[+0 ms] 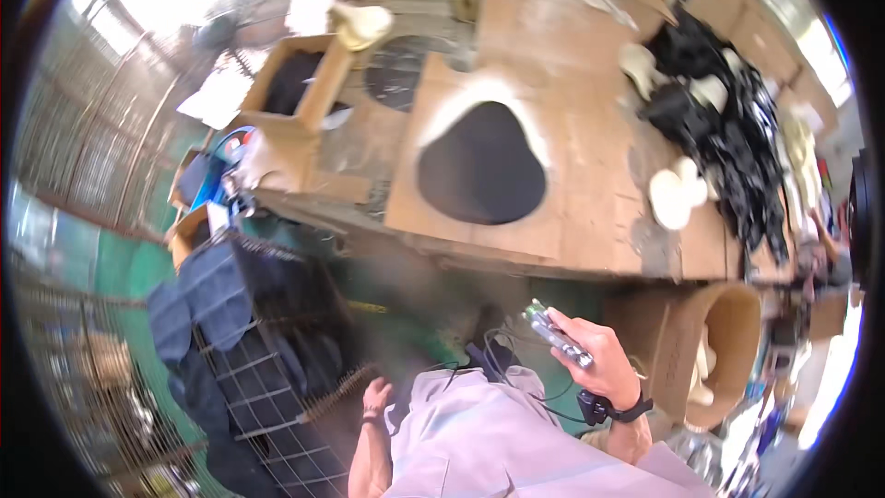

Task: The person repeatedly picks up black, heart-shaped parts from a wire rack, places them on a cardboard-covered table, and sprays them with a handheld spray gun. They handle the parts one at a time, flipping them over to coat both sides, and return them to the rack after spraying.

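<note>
A silvery hand tool with a green end (558,335) is held in my right hand (599,350), in front of my body and below the workbench edge; its exact kind does not show. Thin dark cable or hose loops hang near it. My left hand (376,397) is low at my side, next to the wire cage, its fingers small and blurred. Ahead on the bench, a dark grey rounded-triangular pad (482,166) lies flat on a brown cardboard sheet (406,207), with a whitish patch on the cardboard around its upper edge.
A wire cage (267,397) draped with dark cloth pieces stands at the left. Cream seat-shaped pieces (671,198) and a heap of black material (728,120) lie at the bench's right. Below it is a cardboard drum (737,350). An open carton (300,83) sits at the back left.
</note>
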A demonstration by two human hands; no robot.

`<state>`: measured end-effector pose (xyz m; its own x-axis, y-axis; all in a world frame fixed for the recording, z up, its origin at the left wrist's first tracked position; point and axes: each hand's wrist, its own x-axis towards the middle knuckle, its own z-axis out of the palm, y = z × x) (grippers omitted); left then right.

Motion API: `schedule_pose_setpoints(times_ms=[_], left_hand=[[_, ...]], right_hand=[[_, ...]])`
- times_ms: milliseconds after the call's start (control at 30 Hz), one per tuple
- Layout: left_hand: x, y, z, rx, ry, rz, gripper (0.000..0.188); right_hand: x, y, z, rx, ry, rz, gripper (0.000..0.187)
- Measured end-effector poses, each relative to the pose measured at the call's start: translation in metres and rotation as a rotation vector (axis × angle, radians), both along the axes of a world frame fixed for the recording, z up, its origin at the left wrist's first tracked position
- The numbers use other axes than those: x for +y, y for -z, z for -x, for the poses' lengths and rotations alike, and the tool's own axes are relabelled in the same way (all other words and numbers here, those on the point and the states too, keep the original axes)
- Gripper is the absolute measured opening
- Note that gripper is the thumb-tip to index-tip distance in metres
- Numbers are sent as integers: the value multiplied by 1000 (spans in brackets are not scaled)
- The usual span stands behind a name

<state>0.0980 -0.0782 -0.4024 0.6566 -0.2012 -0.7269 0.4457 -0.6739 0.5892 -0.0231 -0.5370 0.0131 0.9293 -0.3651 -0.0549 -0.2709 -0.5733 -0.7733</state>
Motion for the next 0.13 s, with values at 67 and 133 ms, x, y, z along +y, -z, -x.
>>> schedule_pose_setpoints(times_ms=[67, 133], left_hand=[[25, 24, 20, 173, -47, 79, 57], [16, 25, 0, 18, 593, -339, 65]], right_hand=[[-22, 6, 25, -10, 127, -6, 60], [-27, 20, 43, 1, 247, -42, 60]])
